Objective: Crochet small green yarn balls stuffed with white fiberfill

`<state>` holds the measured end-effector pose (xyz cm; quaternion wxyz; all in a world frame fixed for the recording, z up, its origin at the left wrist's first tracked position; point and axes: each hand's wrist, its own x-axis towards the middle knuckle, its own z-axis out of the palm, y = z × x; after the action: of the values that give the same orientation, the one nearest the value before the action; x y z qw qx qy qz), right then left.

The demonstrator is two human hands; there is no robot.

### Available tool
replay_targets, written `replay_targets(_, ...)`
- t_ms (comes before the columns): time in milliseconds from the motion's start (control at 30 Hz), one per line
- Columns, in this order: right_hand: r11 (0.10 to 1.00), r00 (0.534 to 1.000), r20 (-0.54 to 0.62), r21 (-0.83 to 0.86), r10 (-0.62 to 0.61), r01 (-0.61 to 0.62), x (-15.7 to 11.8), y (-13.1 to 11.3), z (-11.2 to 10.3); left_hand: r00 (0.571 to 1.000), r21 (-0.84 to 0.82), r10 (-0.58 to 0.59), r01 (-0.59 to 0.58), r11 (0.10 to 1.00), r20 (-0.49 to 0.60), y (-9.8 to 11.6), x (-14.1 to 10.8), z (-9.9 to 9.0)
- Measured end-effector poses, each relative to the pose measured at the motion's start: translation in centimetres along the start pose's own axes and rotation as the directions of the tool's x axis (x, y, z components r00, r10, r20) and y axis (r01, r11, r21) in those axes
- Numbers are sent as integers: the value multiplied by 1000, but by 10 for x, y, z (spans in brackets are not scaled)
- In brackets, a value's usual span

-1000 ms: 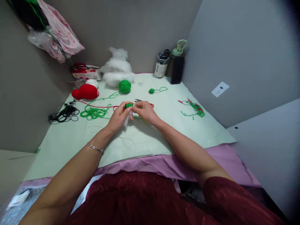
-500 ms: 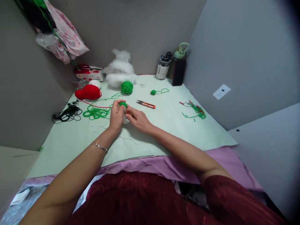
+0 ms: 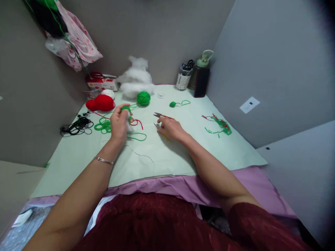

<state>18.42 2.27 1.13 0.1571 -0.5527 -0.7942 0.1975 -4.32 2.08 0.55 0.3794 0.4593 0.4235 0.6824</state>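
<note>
My left hand point(image 3: 119, 122) is closed around a small green crocheted piece point(image 3: 126, 108), with white stuffing point(image 3: 129, 124) showing below it. Green yarn trails from this hand onto the table. To the right, my right hand point(image 3: 170, 128) is low over the tabletop, its fingers curled on a thin crochet hook with a yellow handle point(image 3: 165, 137). The hook's grey tip pokes out to the left of the fingers; its middle is hidden. Just beyond those fingertips lie orange thread snips point(image 3: 160, 115), partly covered by the hand.
Behind are a green yarn ball point(image 3: 143, 98), white fluff point(image 3: 137, 78) and a red stuffed piece point(image 3: 101, 103). Black cords point(image 3: 78, 125) lie left, yarn scraps point(image 3: 221, 125) right. A pen jar point(image 3: 183, 79) and bottle point(image 3: 202, 62) stand by the back wall.
My hands have parted: the left moved left with the green piece, the right moved right toward the snips. A red yarn end, a green loop and the hook now show.
</note>
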Motion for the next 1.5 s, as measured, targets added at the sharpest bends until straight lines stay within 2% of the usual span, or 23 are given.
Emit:
replay_targets(167,999,999,29,-44,-18,19,-1,-5,11,963,167,-71,28,986,259,-6,-24,13)
replay_targets(267,998,999,-1,41,-37,37,1,-4,7,943,225,-104,33,974,316,-12,-28,14)
replay_targets(400,963,996,-71,260,-57,74,0,-8,-3,946,261,-105,22,965,307,-18,-25,12)
replay_targets(533,851,990,13,513,-142,115,-4,-20,-6,940,298,-102,1,955,325,-16,-25,11)
replay_targets(700,727,982,86,684,-168,64,-6,-29,5,930,320,-114,-4,948,350,-13,-29,13)
replay_targets(1133,513,965,233,847,-119,-141,-3,-28,16,925,398,-62,-100,912,376,-12,-29,12)
replay_targets(1500,454,959,238,879,-153,-146,-5,-30,16,929,460,-33,-152,875,368,-15,-27,10)
